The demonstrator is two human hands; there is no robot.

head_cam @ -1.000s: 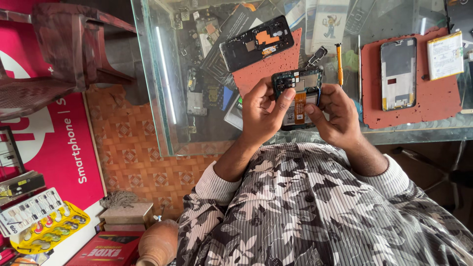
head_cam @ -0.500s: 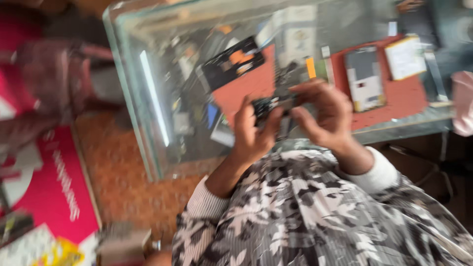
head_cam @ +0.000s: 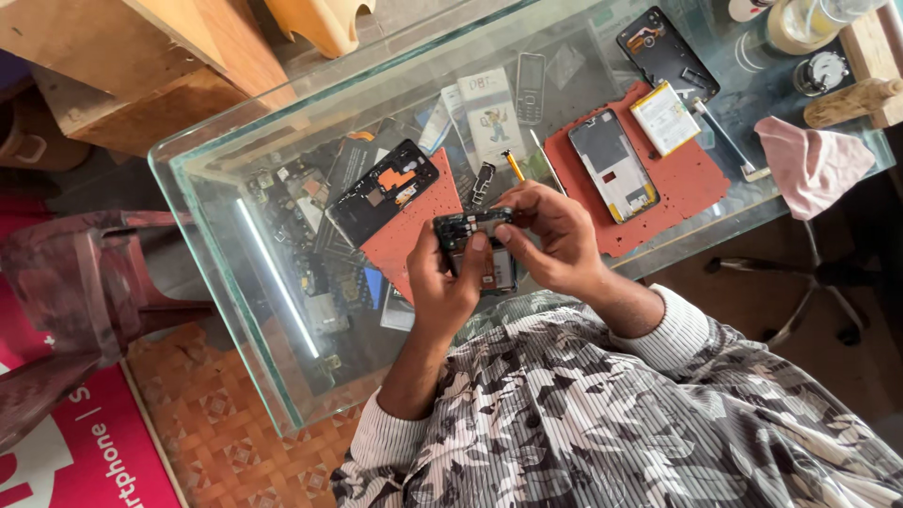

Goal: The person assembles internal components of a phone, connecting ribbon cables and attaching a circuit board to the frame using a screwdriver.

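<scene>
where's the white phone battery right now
In the head view, the white battery lies upper right on the red mat, just right of the open phone frame, away from both hands.

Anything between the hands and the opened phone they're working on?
Nothing visible. The left hand grips the opened phone from below, thumb on it; the right hand pinches its upper edge. Both are in direct contact, above the glass table.
</scene>
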